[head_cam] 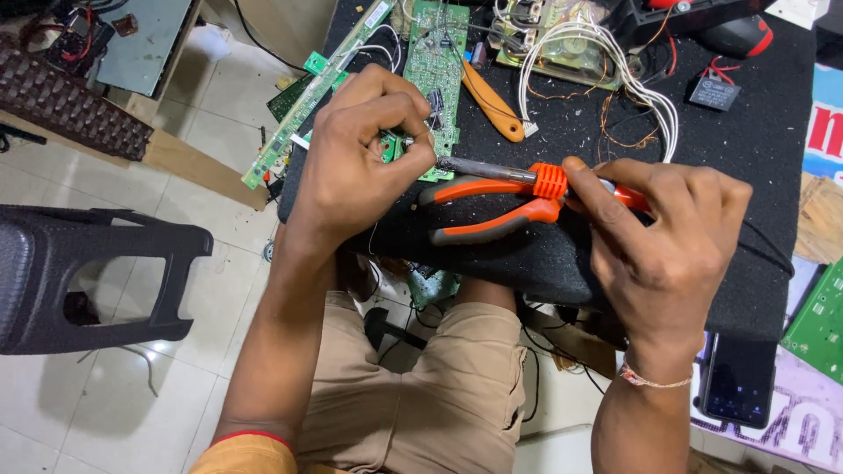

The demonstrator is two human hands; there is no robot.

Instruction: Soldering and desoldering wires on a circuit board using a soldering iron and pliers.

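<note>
Left hand [364, 149] has its grip pinched on a small green circuit board [389, 146]; right hand [667, 233] is clamped on the soldering iron [527, 178], orange pliers [492, 211] lying just beneath on the tabletop [755, 140].

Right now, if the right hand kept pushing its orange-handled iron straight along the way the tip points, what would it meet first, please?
The right hand aims the soldering iron leftward. Its tip sits at the small green circuit board pinched in the left hand, so the board comes first, then probably the left fingers, though depth is unclear.
</note>
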